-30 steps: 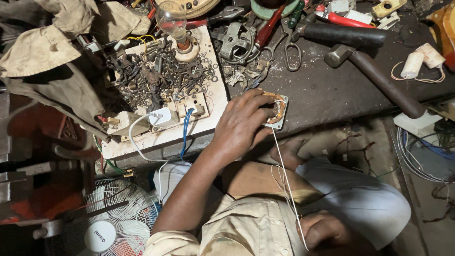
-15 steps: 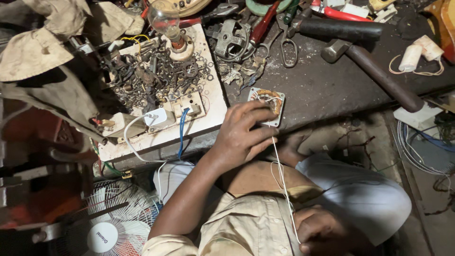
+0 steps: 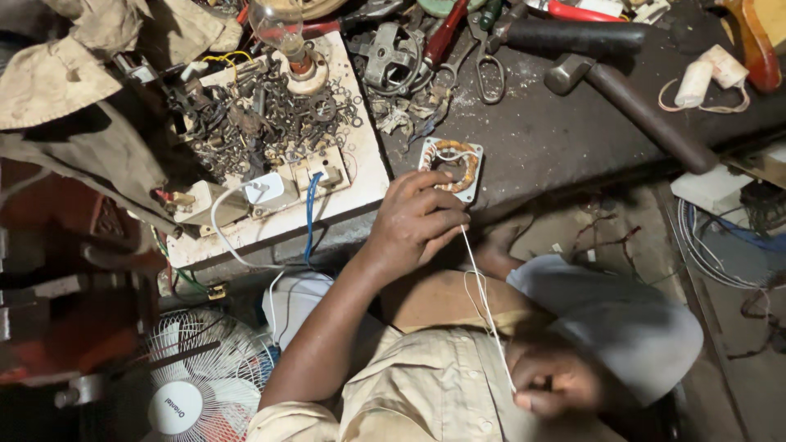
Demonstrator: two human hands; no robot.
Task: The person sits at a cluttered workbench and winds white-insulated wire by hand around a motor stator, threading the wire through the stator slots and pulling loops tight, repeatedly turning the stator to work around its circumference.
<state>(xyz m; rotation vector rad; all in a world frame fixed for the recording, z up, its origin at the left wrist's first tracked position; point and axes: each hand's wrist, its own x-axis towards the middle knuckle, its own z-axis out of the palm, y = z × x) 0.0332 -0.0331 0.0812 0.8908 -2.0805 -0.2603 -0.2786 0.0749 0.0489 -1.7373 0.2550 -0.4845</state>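
Holding: left hand (image 3: 417,225) rests its fingers closed on the near edge of a small square motor stator (image 3: 451,168), pinning it flat on the surface (image 3: 557,139).
Right hand: right hand (image 3: 553,385) sits low by the lap, fingers pinched together on the far end of a thin white string (image 3: 483,303).
String: it runs taut from the left hand's fingertips down to the right hand, with a slack loop hanging beside it.
Stator position: on the dark surface just right of the white board (image 3: 360,176), near its front edge; copper winding shows as a ring inside the pale frame.
Progress: judging by the picture, the copper coil looks already wound and in place, and some pale thread crosses its top; how much of the ring is tied cannot be made out, and a long free length of string remains unused.
Left of it: the white board carries a heap of dark screws and washers (image 3: 262,123), a clear light bulb (image 3: 278,29) in a holder, and a blue wire (image 3: 309,209).
Behind it: a hammer (image 3: 630,106), scissors (image 3: 487,65) and red-handled pliers (image 3: 446,33) lie well apart from the stator.
Below: a small white fan (image 3: 196,385) stands beneath the surface edge.
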